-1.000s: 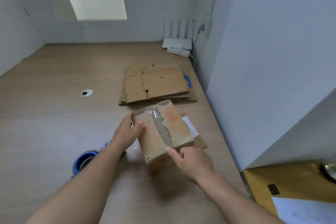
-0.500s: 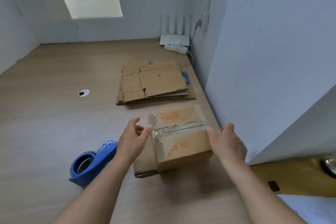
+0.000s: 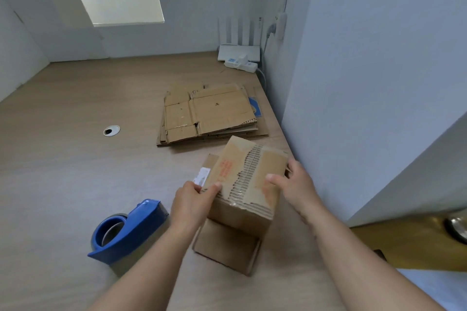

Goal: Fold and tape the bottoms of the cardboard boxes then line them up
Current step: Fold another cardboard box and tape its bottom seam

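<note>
A small brown cardboard box [image 3: 243,184] with red print and a torn, taped seam on top sits on the wooden table, resting on a flat piece of cardboard [image 3: 227,247]. My left hand [image 3: 193,203] grips its near left corner. On the right side, my right hand [image 3: 294,184] holds the box with the thumb on top. A stack of flattened cardboard boxes [image 3: 209,113] lies farther back. A blue tape dispenser [image 3: 126,232] rests on the table to the left of my left forearm.
A white wall [image 3: 366,83] runs close along the right of the table. A white router [image 3: 238,52] and a power strip [image 3: 240,64] sit at the back right corner. A round cable hole [image 3: 111,130] is at the left. A yellow surface [image 3: 409,242] lies at the lower right.
The box has been turned on the table so its taped seam now runs front to back. Both hands shifted from its sides to its near left corner and right side.
</note>
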`<state>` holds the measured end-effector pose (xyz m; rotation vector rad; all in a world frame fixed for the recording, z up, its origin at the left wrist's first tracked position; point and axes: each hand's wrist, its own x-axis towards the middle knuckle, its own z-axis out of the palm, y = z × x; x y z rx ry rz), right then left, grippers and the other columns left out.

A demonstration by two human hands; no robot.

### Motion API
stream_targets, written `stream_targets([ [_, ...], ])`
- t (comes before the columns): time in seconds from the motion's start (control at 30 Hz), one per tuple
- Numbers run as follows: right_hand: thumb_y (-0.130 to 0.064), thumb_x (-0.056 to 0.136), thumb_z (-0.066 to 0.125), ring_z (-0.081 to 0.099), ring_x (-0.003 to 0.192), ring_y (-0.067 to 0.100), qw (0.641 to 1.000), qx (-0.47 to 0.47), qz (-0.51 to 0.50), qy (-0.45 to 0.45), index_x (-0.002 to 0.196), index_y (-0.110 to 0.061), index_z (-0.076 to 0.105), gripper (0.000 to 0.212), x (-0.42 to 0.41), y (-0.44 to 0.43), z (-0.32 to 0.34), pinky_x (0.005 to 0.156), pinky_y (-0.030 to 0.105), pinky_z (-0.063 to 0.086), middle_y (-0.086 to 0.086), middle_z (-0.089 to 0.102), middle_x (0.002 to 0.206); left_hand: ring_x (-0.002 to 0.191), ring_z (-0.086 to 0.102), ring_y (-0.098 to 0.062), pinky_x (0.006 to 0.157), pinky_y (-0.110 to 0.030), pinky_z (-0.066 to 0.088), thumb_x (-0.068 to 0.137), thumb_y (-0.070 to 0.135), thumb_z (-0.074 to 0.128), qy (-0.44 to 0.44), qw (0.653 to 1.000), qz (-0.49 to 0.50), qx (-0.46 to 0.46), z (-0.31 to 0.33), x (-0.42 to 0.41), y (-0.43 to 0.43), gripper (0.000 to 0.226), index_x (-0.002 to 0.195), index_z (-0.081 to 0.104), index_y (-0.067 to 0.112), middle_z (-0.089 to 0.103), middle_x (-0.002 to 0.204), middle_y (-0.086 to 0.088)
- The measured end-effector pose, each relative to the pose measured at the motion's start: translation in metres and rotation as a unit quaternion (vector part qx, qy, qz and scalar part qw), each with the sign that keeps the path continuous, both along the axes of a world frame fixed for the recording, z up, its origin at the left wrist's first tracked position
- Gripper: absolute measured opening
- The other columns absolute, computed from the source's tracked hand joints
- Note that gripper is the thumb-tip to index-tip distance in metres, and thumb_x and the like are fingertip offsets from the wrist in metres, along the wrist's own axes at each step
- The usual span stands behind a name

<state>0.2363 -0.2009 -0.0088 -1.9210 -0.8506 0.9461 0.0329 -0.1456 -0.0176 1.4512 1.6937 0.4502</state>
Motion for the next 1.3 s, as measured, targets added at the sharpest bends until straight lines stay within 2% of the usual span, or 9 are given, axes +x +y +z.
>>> stream_targets([
  [0.1,-0.031,0.076,0.072,0.058,0.102,0.018,0.997,-0.040,0.033,-0.060,0.122,-0.022,0.044,0.055,-0.008,0.005,-0.005,0.085,0.037,0.053,0.002,0.056,0.122,0.082,0.065,-0.017,0.074,-0.039,0.058,0.084,0.048,0.065,-0.066,0.996,0.043,-0.031,-0.008,0.009,-0.022,0.033,0.088,0.050,0.018,0.064,0.092,0.000],
  [0.2,-0.030,0.082,0.069,0.049,0.120,0.022,0.986,-0.056,0.083,-0.131,0.142,-0.016,0.030,0.073,-0.011,0.011,0.001,0.096,0.035,0.044,0.005,0.043,0.141,0.073,0.070,-0.018,0.071,-0.039,0.060,0.086,0.044,0.064,-0.110,0.991,0.049,-0.053,-0.005,0.009,-0.034,0.034,0.090,0.050,0.013,0.065,0.090,-0.001],
  [0.43,-0.035,0.088,0.063,0.022,0.143,0.017,0.956,-0.036,0.227,-0.182,0.152,-0.021,0.010,0.084,-0.016,0.043,0.011,0.115,0.040,0.026,-0.002,0.015,0.159,0.086,0.061,-0.008,0.077,-0.032,0.056,0.095,0.046,0.045,-0.043,0.998,-0.006,0.040,-0.002,-0.028,-0.030,0.026,0.098,0.055,0.022,0.063,0.096,0.004],
  [0.57,-0.037,0.088,0.063,0.022,0.143,0.018,0.949,-0.023,0.234,-0.208,0.152,-0.023,0.011,0.084,-0.020,0.054,0.002,0.115,0.046,0.027,-0.003,0.015,0.159,0.115,0.050,-0.018,0.091,-0.031,0.045,0.088,0.048,0.058,0.194,0.967,0.040,0.159,-0.014,-0.076,-0.009,0.055,0.128,0.048,0.013,0.049,0.127,-0.003],
  [0.7,-0.037,0.088,0.063,0.024,0.142,0.019,0.952,-0.015,0.218,-0.215,0.152,-0.023,0.013,0.083,-0.024,0.056,-0.004,0.113,0.048,0.031,-0.002,0.017,0.158,0.103,0.054,-0.023,0.077,-0.031,0.045,0.080,0.062,0.057,0.361,0.932,0.012,0.027,-0.032,-0.109,0.008,0.067,0.119,0.049,0.008,0.049,0.114,-0.007],
  [0.8,-0.037,0.089,0.061,0.022,0.143,0.018,0.950,-0.016,0.218,-0.224,0.152,-0.021,0.014,0.080,-0.030,0.055,-0.009,0.114,0.046,0.028,-0.003,0.015,0.158,0.095,0.058,-0.024,0.065,-0.030,0.041,0.078,0.061,0.062,0.357,0.933,0.029,-0.001,-0.040,-0.116,0.020,0.069,0.116,0.047,0.005,0.045,0.111,-0.008],
  [1.0,-0.038,0.089,0.061,0.020,0.143,0.017,0.952,-0.011,0.212,-0.221,0.152,-0.021,0.015,0.079,-0.030,0.056,-0.014,0.115,0.045,0.027,-0.003,0.015,0.158,0.092,0.059,-0.031,0.073,-0.036,0.047,0.075,0.060,0.067,0.384,0.920,0.066,0.030,-0.057,-0.119,0.010,0.071,0.108,0.046,0.001,0.054,0.107,-0.016],
  [1.13,-0.038,0.089,0.061,0.022,0.142,0.017,0.951,-0.014,0.215,-0.222,0.151,-0.021,0.017,0.078,-0.029,0.056,-0.015,0.114,0.045,0.029,-0.003,0.016,0.158,0.072,0.056,-0.024,0.083,-0.034,0.039,0.080,0.057,0.059,0.415,0.907,0.073,-0.011,-0.058,-0.127,0.005,0.061,0.097,0.034,0.005,0.062,0.076,-0.006],
  [1.3,-0.040,0.089,0.060,0.022,0.142,0.018,0.946,-0.023,0.219,-0.237,0.151,-0.020,0.018,0.078,-0.028,0.055,-0.015,0.114,0.043,0.028,0.000,0.017,0.157,0.073,0.052,-0.026,0.063,-0.030,0.038,0.081,0.050,0.065,0.329,0.938,0.103,-0.034,-0.048,-0.134,0.002,0.058,0.103,0.039,0.004,0.064,0.090,-0.011],
])
